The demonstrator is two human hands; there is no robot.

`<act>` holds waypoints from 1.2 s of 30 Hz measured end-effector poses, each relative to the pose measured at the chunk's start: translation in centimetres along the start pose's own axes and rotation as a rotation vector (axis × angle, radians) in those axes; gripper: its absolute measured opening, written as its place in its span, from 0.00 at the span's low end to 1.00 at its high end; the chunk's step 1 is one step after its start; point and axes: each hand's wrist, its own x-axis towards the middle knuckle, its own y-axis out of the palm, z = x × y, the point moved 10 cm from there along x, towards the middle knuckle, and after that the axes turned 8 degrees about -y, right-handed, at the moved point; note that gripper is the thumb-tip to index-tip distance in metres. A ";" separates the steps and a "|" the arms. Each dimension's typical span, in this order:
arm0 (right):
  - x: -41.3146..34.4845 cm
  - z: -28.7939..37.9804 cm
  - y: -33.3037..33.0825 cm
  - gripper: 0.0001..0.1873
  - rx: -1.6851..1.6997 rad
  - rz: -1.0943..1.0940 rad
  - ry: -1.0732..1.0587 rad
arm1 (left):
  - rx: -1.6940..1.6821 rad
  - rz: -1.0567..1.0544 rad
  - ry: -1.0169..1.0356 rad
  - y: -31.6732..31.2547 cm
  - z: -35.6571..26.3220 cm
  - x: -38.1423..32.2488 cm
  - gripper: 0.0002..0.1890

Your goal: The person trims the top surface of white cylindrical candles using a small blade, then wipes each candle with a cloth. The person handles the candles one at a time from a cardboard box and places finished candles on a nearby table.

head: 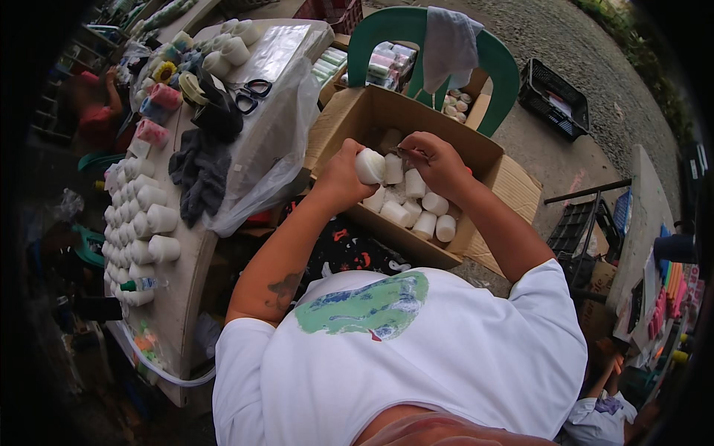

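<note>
My left hand (341,177) grips a white, wax-like cylinder (370,166) over the near side of an open cardboard box (357,111). Just to its right, my right hand (438,159) pinches a small, thin, dark piece (407,151), possibly a blade; the fingers hide most of it. Below both hands, several similar white cylinders (415,184) lie or stand in the box, with pale crumbs or shavings (395,193) among them.
On the left table (192,262) stand rows of white cylinders (149,197), a grey cloth (201,173) and scissors (254,95). A green chair (385,33) with a draped towel (450,47) stands behind the box. A black crate (554,100) lies at right. Other people sit nearby.
</note>
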 end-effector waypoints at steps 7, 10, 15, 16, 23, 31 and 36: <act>1.3 0.9 1.7 0.08 -0.069 0.069 -0.100 | 0.092 -0.033 0.136 -0.5 -1.7 -0.8 0.34; 1.5 2.1 2.1 0.08 -0.201 0.100 -0.142 | 0.114 -0.012 0.134 -0.8 -2.1 -0.9 0.33; 0.0 6.2 2.3 0.14 -0.468 0.141 -0.464 | -0.130 0.253 0.037 0.4 -0.8 0.1 0.30; -0.6 7.1 2.4 0.16 -0.530 0.141 -0.527 | -0.193 0.303 0.042 0.8 -0.5 0.2 0.29; -4.7 8.2 2.8 0.14 -0.675 0.251 -0.843 | -0.557 0.728 -0.126 4.2 0.9 -0.4 0.30; -2.8 -5.2 1.9 0.04 0.604 0.066 0.305 | -1.152 0.846 -0.329 5.5 2.1 -0.1 0.34; -2.5 -4.8 4.1 0.04 0.610 0.080 0.269 | -0.723 0.464 -0.167 3.9 2.2 0.5 0.43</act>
